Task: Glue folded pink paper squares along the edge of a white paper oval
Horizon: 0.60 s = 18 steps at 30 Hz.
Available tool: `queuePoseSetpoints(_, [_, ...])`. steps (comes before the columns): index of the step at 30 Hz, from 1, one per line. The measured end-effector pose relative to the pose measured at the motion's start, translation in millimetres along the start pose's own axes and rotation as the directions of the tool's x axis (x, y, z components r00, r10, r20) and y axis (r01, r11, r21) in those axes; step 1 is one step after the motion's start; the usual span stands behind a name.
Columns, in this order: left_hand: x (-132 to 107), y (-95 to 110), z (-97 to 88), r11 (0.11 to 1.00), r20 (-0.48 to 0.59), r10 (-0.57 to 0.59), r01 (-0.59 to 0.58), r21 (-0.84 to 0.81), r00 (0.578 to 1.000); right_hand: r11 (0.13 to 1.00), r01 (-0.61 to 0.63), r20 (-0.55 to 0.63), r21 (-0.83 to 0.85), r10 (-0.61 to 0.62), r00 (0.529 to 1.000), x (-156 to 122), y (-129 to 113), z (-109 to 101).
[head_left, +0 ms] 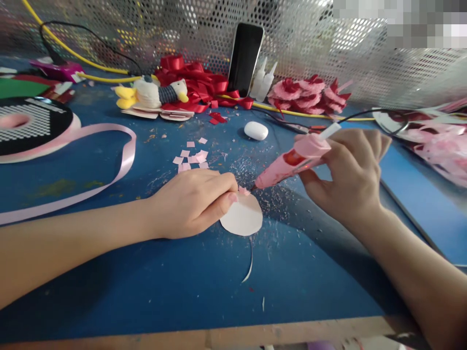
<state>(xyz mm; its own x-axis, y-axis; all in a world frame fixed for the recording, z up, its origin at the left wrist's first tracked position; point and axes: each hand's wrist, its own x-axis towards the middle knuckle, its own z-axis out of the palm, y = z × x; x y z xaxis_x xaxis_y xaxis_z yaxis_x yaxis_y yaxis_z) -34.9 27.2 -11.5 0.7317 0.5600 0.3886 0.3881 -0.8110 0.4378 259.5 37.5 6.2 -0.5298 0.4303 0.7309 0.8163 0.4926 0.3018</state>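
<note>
My left hand lies on the blue table, fingers curled and pinching a white paper disc at its left edge. A small pink scrap sits at the disc's top edge. My right hand grips a pink glue gun, its tip pointing down-left and almost touching that scrap.
Several small pink paper squares lie behind my left hand. A pink ribbon trails from a spool at left. A white oval case, stuffed duck, red ribbon pile, phone, red-pink flowers stand farther back.
</note>
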Motion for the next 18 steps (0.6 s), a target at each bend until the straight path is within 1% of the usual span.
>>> queuePoseSetpoints(1, [0, 0, -0.3, 1.0, 0.001, -0.002, 0.002, -0.004, 1.0, 0.999, -0.034, -0.001, -0.008, 0.034, 0.999, 0, -1, 0])
queuePoseSetpoints(2, [0, 0, -0.8, 1.0, 0.003, -0.008, 0.008, -0.013, 1.0, 0.996, -0.085, 0.022, -0.018, 0.086, 0.996, 0, -1, 0])
queuePoseSetpoints(3, [1, 0, -1.5, 0.999, 0.005, -0.019, 0.019, -0.027, 1.0, 0.988, -0.153, 0.064, -0.03, 0.155, 0.986, 0, -1, 2])
queuePoseSetpoints(4, [1, 0, -2.4, 0.998, 0.007, -0.032, 0.033, -0.048, 0.999, 0.972, -0.231, 0.118, -0.045, 0.235, 0.965, -1, -1, 3])
queuePoseSetpoints(5, [2, 2, -3.3, 0.996, 0.007, -0.053, 0.054, -0.074, 0.999, 0.949, -0.31, 0.177, -0.059, 0.315, 0.932, -2, 0, 6])
queuePoseSetpoints(7, [4, 5, -4.7, 0.979, 0.013, -0.139, 0.139, -0.151, 0.99, 0.892, -0.446, 0.287, -0.07, 0.446, 0.848, -7, 4, 12])
queuePoseSetpoints(8, [5, 7, -4.9, 0.959, 0.025, -0.199, 0.2, -0.201, 0.98, 0.867, -0.494, 0.337, -0.065, 0.485, 0.807, -9, 7, 15])
queuePoseSetpoints(10, [5, 12, -4.0, 0.89, 0.069, -0.326, 0.331, -0.314, 0.943, 0.831, -0.553, 0.45, -0.057, 0.516, 0.729, -15, 13, 21])
queuePoseSetpoints(11, [5, 13, -2.9, 0.847, 0.097, -0.376, 0.385, -0.368, 0.921, 0.826, -0.562, 0.482, -0.056, 0.515, 0.709, -17, 14, 23])
queuePoseSetpoints(12, [5, 15, -1.5, 0.806, 0.121, -0.408, 0.42, -0.417, 0.905, 0.83, -0.556, 0.48, -0.052, 0.509, 0.715, -17, 14, 22])
queuePoseSetpoints(13, [4, 16, 0.0, 0.774, 0.137, -0.426, 0.439, -0.457, 0.894, 0.844, -0.536, 0.445, -0.039, 0.495, 0.746, -16, 12, 20])
queuePoseSetpoints(15, [4, 18, 2.8, 0.734, 0.151, -0.434, 0.446, -0.512, 0.888, 0.89, -0.455, 0.303, 0.026, 0.427, 0.852, -9, 1, 11])
queuePoseSetpoints(16, [4, 18, 3.8, 0.727, 0.15, -0.43, 0.44, -0.527, 0.89, 0.913, -0.398, 0.252, 0.09, 0.366, 0.896, -4, -7, 4])
queuePoseSetpoints(17, [4, 18, 4.6, 0.726, 0.144, -0.424, 0.43, -0.536, 0.894, 0.926, -0.327, 0.231, 0.19, 0.281, 0.931, 1, -17, -3])
queuePoseSetpoints(18, [4, 18, 5.0, 0.731, 0.135, -0.416, 0.419, -0.539, 0.899, 0.921, -0.256, 0.254, 0.292, 0.184, 0.95, 6, -28, -10])
